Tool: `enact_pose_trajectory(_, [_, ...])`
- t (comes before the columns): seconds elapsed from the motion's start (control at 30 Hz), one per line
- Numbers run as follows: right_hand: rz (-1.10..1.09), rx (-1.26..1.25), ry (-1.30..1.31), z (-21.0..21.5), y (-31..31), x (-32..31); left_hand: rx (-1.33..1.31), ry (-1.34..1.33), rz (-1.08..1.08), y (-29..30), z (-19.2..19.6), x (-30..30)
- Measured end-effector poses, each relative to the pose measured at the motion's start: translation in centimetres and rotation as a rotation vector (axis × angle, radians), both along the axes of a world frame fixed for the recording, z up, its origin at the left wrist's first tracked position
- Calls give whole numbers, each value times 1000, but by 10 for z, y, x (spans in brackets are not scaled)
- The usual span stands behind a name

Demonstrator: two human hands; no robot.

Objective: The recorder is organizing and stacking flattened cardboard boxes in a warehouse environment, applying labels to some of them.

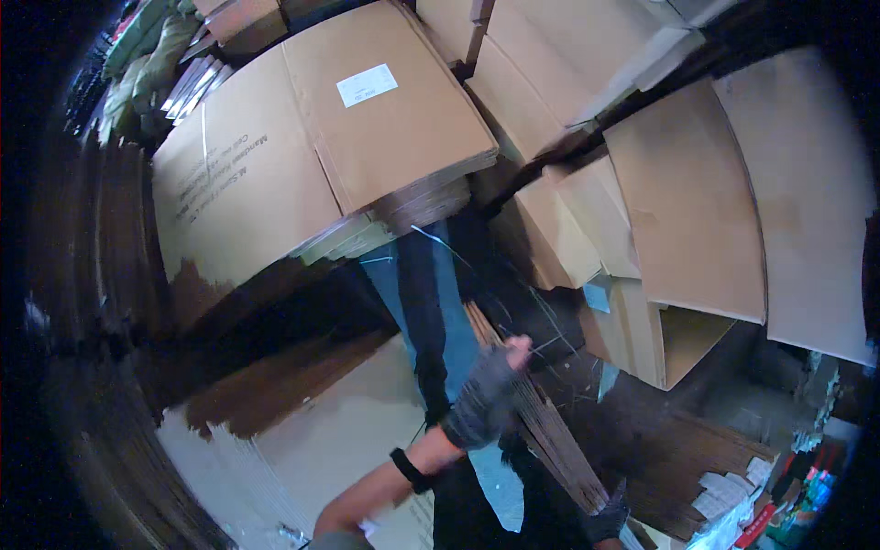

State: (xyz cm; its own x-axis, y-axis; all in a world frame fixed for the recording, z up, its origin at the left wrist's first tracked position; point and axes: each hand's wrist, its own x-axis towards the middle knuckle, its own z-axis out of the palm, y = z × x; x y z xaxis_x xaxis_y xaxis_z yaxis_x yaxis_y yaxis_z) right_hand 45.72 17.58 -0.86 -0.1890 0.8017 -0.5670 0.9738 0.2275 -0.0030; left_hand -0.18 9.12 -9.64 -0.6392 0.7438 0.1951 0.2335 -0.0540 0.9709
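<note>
A bundle of flattened cardboard boxes (pixel 555 440) stands edge-up in front of me, running from the centre toward the lower right. My left hand (pixel 481 399), in a dark grey glove with a bare fingertip showing, is closed on its upper part. A black band circles that wrist, and the hand is slightly blurred. At the bundle's lower end my right hand (pixel 610 518), also in a dark glove, grips the edge; some of its fingers are hidden. Left of the bundle lies a large pale stack of flat cardboard (pixel 339 440).
A tall stack of flattened printed cartons (pixel 367 119) with a white label fills the upper left. Open cardboard boxes (pixel 687 211) stand at the right. Loose strapping (pixel 440 240) hangs by the stack. Brown cardboard sheets (pixel 678 467) and paper scraps (pixel 724 495) lie at the lower right.
</note>
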Motion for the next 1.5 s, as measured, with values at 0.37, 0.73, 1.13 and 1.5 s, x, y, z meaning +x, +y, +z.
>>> enact_pose_trajectory(0.37, [566, -82, -240, -34, 74, 170, -391, 1127, -404, 83, -33, 264])
enact_pose_trajectory(0.73, [652, 124, 318, 184, 132, 61, -466, 1268, -170, 11, 252, 109])
enact_pose_trajectory(1.13, [1214, 41, 407, 405, 10, -324, -1014, 1168, 15, -260, 481, -130])
enact_pose_trajectory(1.5, [1562, 23, 457, 374, -67, -588, -1422, 823, 190, -434, 456, -272])
